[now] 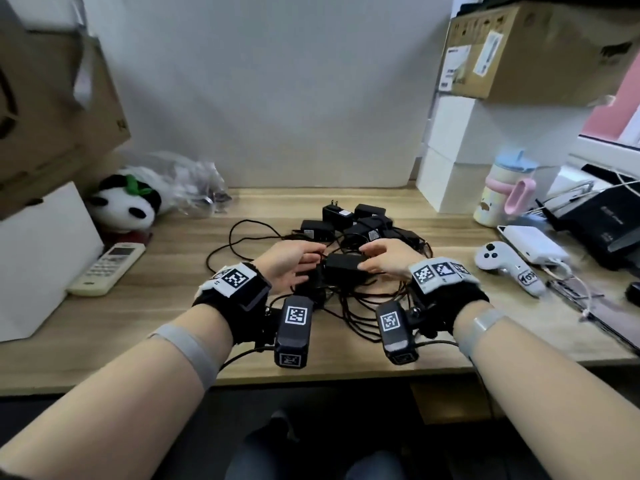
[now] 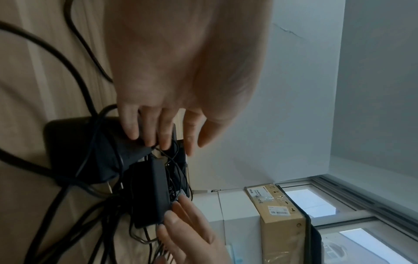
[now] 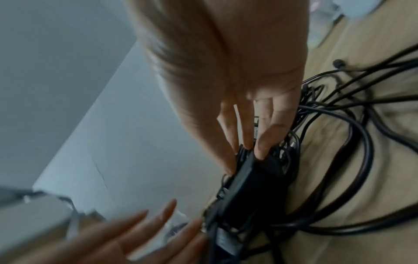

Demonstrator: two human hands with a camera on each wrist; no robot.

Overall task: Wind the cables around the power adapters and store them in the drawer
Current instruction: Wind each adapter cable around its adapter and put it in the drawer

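A pile of black power adapters (image 1: 360, 220) and tangled black cables (image 1: 363, 306) lies in the middle of the wooden desk (image 1: 173, 323). My right hand (image 1: 381, 258) pinches one end of a long black adapter (image 1: 341, 265) between thumb and fingers, just above the tangle. This adapter (image 2: 149, 192) shows in the left wrist view with the right hand (image 2: 185, 228) at its end, and the right wrist view has the adapter (image 3: 253, 192) too. My left hand (image 1: 287, 265) is beside it, fingers fairly straight, and its fingertips (image 2: 147, 141) touch a second adapter (image 2: 90, 151). No drawer is in view.
A panda plush (image 1: 128, 206), a remote control (image 1: 107, 268) and a white box (image 1: 38, 265) stand at the left. A bottle (image 1: 502, 192), a white game controller (image 1: 502, 261), a white power bank (image 1: 533, 244) and black devices (image 1: 606, 220) crowd the right. Cardboard boxes are stacked on both sides.
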